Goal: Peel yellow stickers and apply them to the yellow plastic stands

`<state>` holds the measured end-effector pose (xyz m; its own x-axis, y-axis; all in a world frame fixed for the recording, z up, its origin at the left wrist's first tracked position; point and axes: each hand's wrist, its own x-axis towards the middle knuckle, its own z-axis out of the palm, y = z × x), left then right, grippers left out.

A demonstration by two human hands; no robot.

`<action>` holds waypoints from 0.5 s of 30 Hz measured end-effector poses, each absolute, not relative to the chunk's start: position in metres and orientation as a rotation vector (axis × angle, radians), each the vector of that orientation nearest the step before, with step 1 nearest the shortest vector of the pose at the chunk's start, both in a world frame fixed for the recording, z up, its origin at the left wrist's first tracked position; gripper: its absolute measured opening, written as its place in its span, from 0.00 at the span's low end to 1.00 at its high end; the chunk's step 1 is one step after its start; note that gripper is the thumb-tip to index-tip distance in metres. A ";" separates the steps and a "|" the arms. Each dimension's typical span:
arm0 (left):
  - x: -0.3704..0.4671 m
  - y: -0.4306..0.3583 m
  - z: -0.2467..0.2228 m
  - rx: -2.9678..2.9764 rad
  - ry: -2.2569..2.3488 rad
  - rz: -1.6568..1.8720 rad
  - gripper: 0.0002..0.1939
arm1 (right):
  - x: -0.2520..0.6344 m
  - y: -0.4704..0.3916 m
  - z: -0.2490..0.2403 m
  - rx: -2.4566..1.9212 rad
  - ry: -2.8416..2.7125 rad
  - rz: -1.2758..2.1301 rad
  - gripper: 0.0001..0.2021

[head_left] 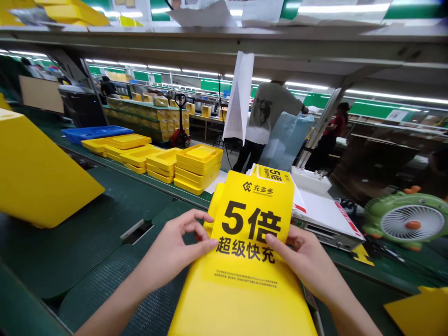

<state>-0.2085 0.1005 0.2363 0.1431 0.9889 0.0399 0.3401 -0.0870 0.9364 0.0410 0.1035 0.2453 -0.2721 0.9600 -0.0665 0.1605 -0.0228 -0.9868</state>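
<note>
A yellow label [250, 219] with bold black print lies against the front of a yellow plastic casing [241, 308]. My left hand [187, 242] is closed on the label's left edge, thumb and forefinger at the middle line of print. On the opposite side my right hand [297, 247] pinches the right edge, its thumb on the printed face and its other fingers behind. The label's upper part stands out from the casing; its lower border blends into the same yellow. Behind it sits a stack of similar labels [273, 172].
Stacked yellow plastic trays [198, 168] and a blue tray [98, 134] line the bench's far side. A large yellow casing [42, 172] stands left. At right are a white-topped device [325, 214] and a green fan [408, 219]. A shelf [210, 44] crosses overhead; people stand beyond.
</note>
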 end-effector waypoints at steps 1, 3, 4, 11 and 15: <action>-0.209 0.100 0.236 1.607 1.352 0.956 0.20 | 0.042 0.102 0.243 -1.280 -1.637 1.183 0.16; -0.212 0.100 0.236 1.716 1.454 0.933 0.20 | 0.046 0.101 0.238 -1.380 -1.855 0.811 0.19; -0.214 0.098 0.237 1.808 1.532 0.927 0.21 | 0.048 0.102 0.236 -1.412 -1.927 0.696 0.20; -0.187 0.075 0.261 2.655 1.470 1.155 0.24 | 0.068 0.107 0.219 -1.481 -1.672 0.614 0.25; -0.155 0.119 0.270 2.766 0.644 0.336 0.27 | 0.072 0.072 0.206 -1.155 -1.511 0.598 0.14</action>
